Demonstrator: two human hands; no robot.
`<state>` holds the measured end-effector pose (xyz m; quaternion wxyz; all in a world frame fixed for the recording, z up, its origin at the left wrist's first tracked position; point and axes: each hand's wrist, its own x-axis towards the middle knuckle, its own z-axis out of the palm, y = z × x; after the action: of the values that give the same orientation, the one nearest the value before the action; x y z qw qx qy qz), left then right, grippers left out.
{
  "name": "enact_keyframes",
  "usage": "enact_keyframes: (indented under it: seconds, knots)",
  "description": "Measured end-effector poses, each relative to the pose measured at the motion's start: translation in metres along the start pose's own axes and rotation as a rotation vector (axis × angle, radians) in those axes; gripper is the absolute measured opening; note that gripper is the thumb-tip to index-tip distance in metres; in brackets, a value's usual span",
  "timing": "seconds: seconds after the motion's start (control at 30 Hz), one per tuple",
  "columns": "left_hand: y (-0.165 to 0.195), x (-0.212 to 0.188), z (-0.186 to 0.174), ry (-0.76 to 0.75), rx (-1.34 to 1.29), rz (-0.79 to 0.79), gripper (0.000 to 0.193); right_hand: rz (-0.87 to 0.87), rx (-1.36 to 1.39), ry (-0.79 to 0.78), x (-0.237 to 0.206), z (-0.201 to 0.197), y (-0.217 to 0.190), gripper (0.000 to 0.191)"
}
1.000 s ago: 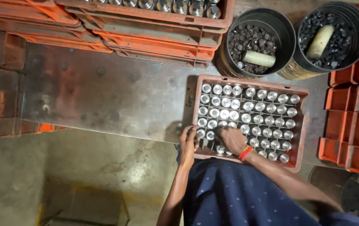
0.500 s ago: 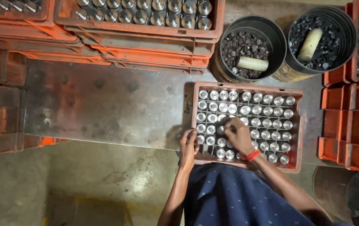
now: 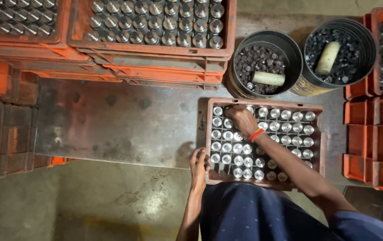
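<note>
Orange plastic, scuffed and dusty, forms the crate at lower centre of the frame, and it stands on a grey metal tabletop. Nearest the camera, the left hand clamps its fingers over the crate's near left corner, steadying it. Further in, the right hand, with a red-orange band at the wrist, reaches to the far left rows of shiny steel cylinders that stand upright in a grid; its fingers curl down onto one of them, but whether they pinch it or only touch its top I cannot tell.

Judging from this, the work goes best with the crate kept pinned at the corner, each piece handled straight up and down so its neighbours do not tip, and the forearm held clear of the rows beneath it.

Beyond the crate, at upper right, two dark round bins hold small black parts, each with a pale cylinder lying on top. Stacked orange crates of similar steel pieces fill the upper left, more line the right edge, and bare concrete floor shows at lower left.
</note>
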<state>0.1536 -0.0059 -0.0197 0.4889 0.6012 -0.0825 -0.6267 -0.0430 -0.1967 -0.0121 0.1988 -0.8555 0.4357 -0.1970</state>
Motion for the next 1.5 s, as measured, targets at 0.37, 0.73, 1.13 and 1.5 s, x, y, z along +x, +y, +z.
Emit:
enact_keyframes:
  seconds: [0.37,0.73,1.13,1.5]
  knots:
    - [0.001,-0.002,0.019,-0.035,-0.047,0.068,0.022,0.041,0.063,0.141,-0.002,-0.034,-0.028,0.034]
    - [-0.011,-0.004,0.024,0.064,0.084,0.067,0.028,0.437,-0.587,0.286,-0.023,-0.238,0.177,0.038]
    - [-0.008,-0.013,0.07,0.014,0.149,-0.051,0.024,0.431,-0.092,0.284,-0.021,-0.263,0.171,0.039]
    - [-0.041,-0.002,0.084,-0.082,0.133,-0.025,0.034,0.768,1.151,0.837,-0.033,-0.208,0.144,0.044]
